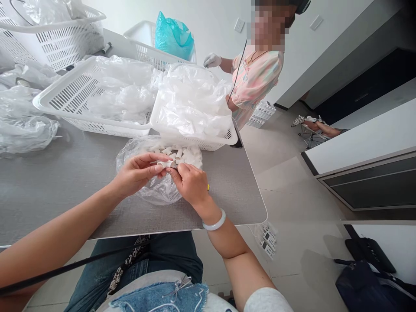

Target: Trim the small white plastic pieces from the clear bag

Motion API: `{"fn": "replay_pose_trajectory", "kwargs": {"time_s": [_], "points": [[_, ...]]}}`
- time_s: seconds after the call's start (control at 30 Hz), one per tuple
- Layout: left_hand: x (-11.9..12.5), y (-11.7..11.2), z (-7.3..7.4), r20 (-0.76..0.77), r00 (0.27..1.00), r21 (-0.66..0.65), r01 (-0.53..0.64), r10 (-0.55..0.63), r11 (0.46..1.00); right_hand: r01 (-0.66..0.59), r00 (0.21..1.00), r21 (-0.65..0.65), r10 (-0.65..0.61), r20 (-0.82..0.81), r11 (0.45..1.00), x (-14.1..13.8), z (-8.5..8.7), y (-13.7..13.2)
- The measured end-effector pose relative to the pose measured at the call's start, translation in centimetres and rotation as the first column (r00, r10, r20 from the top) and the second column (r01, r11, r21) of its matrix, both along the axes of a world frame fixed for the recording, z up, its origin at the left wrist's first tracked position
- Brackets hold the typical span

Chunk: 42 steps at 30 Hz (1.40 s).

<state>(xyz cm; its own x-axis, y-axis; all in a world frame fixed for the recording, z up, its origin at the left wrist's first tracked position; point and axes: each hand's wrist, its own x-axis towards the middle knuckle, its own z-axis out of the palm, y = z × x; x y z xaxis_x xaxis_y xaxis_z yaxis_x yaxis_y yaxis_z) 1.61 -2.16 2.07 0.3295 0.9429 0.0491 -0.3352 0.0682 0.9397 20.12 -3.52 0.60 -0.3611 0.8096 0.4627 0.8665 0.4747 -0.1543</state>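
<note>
My left hand (137, 173) and my right hand (188, 183) meet above a clear plastic bag (156, 186) lying on the grey table (61, 186). Between their fingers is a small white tube (165, 164), pinched by both hands. Its middle is partly hidden by my fingers. Many similar white tubes (186, 156) fill the bag just beyond my hands. A tiny yellow item (208, 187) peeks out beside my right hand.
Two white slatted baskets (69, 93) (195, 138) lined with plastic film crowd the table's far side. A standing co-worker (255, 82) wears a white glove (212, 60). The table's rounded corner (263, 212) lies to my right, above a tiled floor.
</note>
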Motion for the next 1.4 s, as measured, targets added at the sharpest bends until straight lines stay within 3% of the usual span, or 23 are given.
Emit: {"fn": "replay_pose_trajectory", "kwargs": {"time_s": [0.33, 0.8, 1.17, 1.4], "points": [[0.0, 0.1, 0.2, 0.017, 0.999, -0.001, -0.031, 0.031, 1.0, -0.008, 0.999, 0.036, 0.01, -0.044, 0.999, 0.0, -0.2, 0.0], [-0.4, 0.5, -0.1, -0.075, 0.996, -0.023, 0.036, -0.038, 0.999, -0.018, 1.0, -0.019, 0.018, -0.002, 1.0, 0.1, 0.3, 0.0], [-0.4, 0.3, -1.0, -0.23, 0.965, 0.294, -0.057, 0.128, 0.954, -0.008, 0.999, 0.001, 0.008, -0.045, 1.0, 0.0, 0.1, 0.0], [-0.4, 0.2, -1.1, -0.329, 0.907, 0.545, -0.044, 0.262, 0.837, -0.031, 0.994, -0.02, 0.029, -0.103, 0.999, 0.1, 0.2, 0.0]]}}
